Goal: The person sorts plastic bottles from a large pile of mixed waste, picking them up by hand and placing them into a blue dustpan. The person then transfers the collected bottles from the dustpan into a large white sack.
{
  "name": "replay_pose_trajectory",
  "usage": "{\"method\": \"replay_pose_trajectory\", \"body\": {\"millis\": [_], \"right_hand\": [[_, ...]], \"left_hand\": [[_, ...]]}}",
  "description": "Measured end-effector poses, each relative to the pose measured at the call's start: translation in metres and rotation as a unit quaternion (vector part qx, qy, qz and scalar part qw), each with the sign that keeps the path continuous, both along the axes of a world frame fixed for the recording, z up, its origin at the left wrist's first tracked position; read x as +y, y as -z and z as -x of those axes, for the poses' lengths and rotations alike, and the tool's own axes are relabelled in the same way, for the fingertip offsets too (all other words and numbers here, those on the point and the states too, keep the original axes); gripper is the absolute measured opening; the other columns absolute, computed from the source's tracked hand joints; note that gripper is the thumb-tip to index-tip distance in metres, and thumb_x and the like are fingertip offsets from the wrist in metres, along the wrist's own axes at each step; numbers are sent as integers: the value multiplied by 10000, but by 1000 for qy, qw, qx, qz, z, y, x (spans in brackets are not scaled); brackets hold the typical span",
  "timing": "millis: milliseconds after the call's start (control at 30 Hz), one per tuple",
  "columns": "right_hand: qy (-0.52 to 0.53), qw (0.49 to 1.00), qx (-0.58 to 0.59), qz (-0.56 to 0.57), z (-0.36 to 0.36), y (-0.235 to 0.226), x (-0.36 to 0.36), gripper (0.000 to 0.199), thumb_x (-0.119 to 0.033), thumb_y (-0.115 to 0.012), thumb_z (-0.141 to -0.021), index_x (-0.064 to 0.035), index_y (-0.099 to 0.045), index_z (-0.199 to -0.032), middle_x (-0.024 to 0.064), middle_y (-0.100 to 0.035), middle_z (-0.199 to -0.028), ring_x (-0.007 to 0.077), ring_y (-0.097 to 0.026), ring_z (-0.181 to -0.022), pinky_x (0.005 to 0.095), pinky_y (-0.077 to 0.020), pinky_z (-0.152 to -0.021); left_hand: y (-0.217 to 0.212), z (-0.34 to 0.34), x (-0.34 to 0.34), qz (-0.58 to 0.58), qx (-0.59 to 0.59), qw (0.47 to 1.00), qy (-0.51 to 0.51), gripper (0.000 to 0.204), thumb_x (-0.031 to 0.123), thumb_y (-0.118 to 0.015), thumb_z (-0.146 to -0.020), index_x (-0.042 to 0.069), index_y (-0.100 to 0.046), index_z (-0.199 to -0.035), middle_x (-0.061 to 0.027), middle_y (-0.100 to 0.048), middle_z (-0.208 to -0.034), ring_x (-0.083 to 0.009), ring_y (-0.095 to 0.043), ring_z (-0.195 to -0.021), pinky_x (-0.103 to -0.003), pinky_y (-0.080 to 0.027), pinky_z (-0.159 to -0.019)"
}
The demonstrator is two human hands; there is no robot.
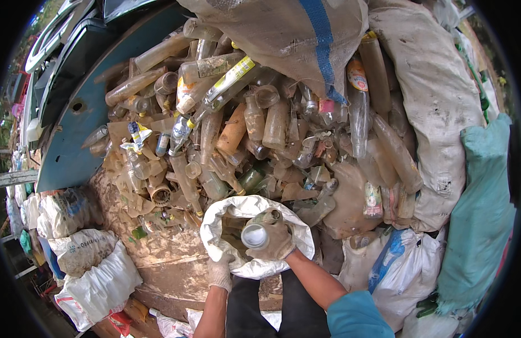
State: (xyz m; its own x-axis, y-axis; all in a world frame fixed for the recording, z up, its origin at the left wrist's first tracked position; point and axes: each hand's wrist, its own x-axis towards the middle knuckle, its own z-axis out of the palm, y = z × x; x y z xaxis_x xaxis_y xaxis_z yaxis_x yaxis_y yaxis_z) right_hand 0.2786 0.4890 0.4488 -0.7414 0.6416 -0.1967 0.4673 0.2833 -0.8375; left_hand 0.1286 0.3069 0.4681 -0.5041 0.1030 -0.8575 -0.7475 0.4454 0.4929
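Observation:
A white woven sack point(215, 217) stands in front of me with its rim rolled outward. My left hand point(220, 271), in a pale knit glove, is closed on the near left part of that rim. In my right hand point(278, 243), gloved too and dirtier, is a glass jar point(255, 236), held over the sack's mouth with its round whitish end facing up. Another round glass end point(275, 215) shows just beyond the fingers; I cannot tell if it is a separate piece. Inside the sack is dim greenish glass, partly hidden by my hand.
Dusty glass bottles point(274, 124) and broken shards heap up beyond the sack. A large sack with a blue stripe point(271, 28) overhangs the heap. Full sacks point(435, 101) line the right, beside a teal one point(486, 208). White bags point(100, 281) and a blue panel point(74, 129) stand left.

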Motion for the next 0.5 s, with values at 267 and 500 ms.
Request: {"method": "replay_pose_trajectory", "body": {"millis": [267, 500], "right_hand": [[-413, 840, -351, 24, 81, 45, -36, 776, -529, -786, -732, -208, -623, -1419, 250, -415, -1551, 470, -355, -1458, 529, -390, -1150], [204, 978, 5, 46, 61, 14, 43, 491, -285, -816, -825, -35, -634, -1207, 142, -681, -1096, 233, -654, -980, 373, -548, -855]], "left_hand": [[-12, 38, -32, 11, 52, 997, -47, 355, -104, -604, -732, -29, -595, -1079, -109, -641, -916, -250, -665, -726, -392, -564, -650], [-26, 39, 16, 190, 337, 891, 239, 588, 168, -795, -764, -53, -549, -1251, -213, -639, -1133, -364, -636, -1048, -477, -512, -952]]}}
